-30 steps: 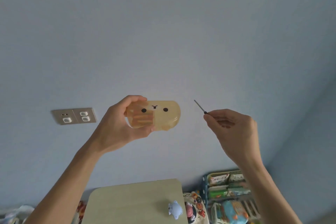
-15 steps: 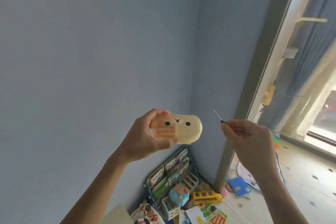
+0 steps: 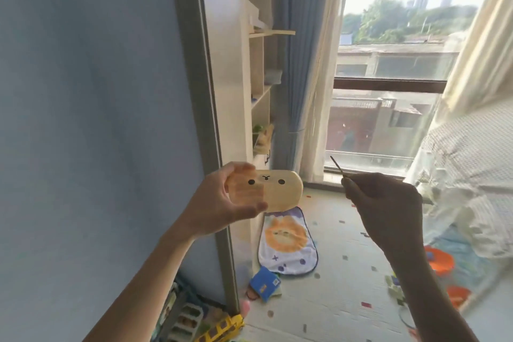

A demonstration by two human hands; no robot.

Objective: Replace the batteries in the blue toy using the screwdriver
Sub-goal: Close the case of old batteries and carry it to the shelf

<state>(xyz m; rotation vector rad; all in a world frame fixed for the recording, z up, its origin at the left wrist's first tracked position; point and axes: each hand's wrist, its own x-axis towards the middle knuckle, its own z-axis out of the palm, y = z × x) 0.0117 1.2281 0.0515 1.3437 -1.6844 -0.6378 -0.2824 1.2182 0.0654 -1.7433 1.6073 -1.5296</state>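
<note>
My left hand [image 3: 222, 204] is raised in front of me and grips a translucent yellow, pill-shaped case [image 3: 280, 189] with two black dot eyes and a small mouth drawn on it. My right hand [image 3: 388, 202], dark against the window light, is shut on a thin screwdriver [image 3: 337, 165] whose metal tip points up and to the left. The two hands are apart, at about the same height. No blue toy can be picked out in this view.
A blue wall fills the left, with a grey door frame [image 3: 205, 119] and shelves [image 3: 261, 86] beside it. A bright window [image 3: 388, 77] with curtains is ahead. On the play mat lie a bib [image 3: 286, 244], a blue book [image 3: 263, 283], a yellow toy bus [image 3: 222, 327] and orange tubs [image 3: 441, 261].
The view has swung right, from the bare wall and socket past the room corner to the window. Both hands keep the same grips and the same spacing.
</note>
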